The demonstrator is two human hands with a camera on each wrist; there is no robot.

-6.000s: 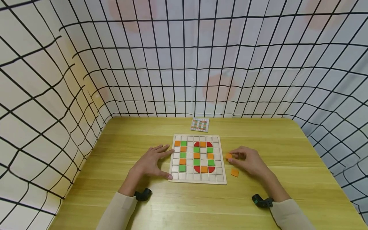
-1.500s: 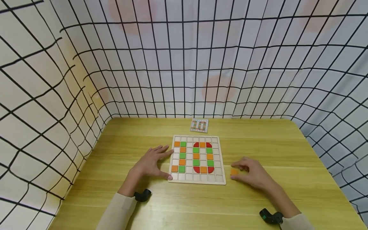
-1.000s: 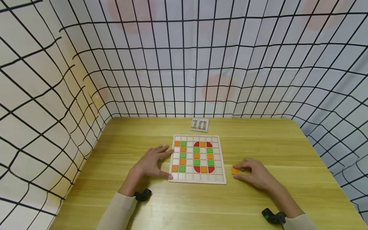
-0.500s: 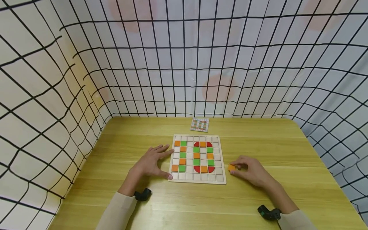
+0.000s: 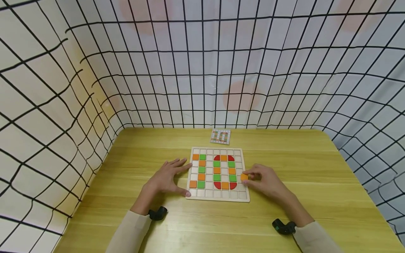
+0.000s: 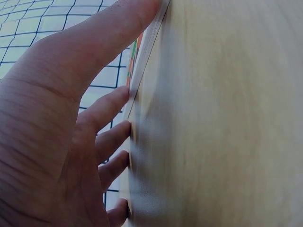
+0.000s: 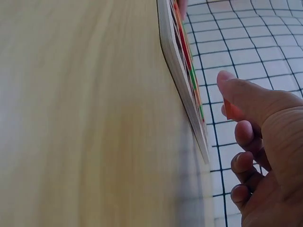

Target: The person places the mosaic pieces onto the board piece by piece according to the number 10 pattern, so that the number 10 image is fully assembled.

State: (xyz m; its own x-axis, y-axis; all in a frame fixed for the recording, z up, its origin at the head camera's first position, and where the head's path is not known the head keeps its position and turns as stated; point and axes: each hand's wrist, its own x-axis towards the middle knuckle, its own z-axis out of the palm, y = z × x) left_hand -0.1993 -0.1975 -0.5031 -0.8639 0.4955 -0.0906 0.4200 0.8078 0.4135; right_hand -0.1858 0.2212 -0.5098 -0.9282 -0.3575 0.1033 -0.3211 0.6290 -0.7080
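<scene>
A square wooden grid board (image 5: 218, 195) lies on the table, with orange, green and red tiles set in its cells as a 1 and a 0. My left hand (image 5: 165, 178) rests spread at the board's left edge, thumb and index fingertip touching it. In the left wrist view the other fingertips of the left hand (image 6: 71, 123) rest on the tabletop. Between thumb and index finger, my right hand (image 5: 265, 180) pinches an orange square tile (image 5: 244, 177) over the board's right edge. The right wrist view shows that hand (image 7: 270, 127) raised off the table, holding the tile (image 7: 228, 109).
Behind the board lies a small printed card (image 5: 220, 136) with a similar coloured grid pattern. White cloth with a black grid (image 5: 202, 70) encloses the wooden table (image 5: 202, 225) at the back and sides. A black wrist camera (image 5: 283, 226) sits on each wrist.
An orange tile has gone into the lower left of the 1. My right hand has since picked up the last loose orange tile and carried it left to the board. The left hand stays put.
</scene>
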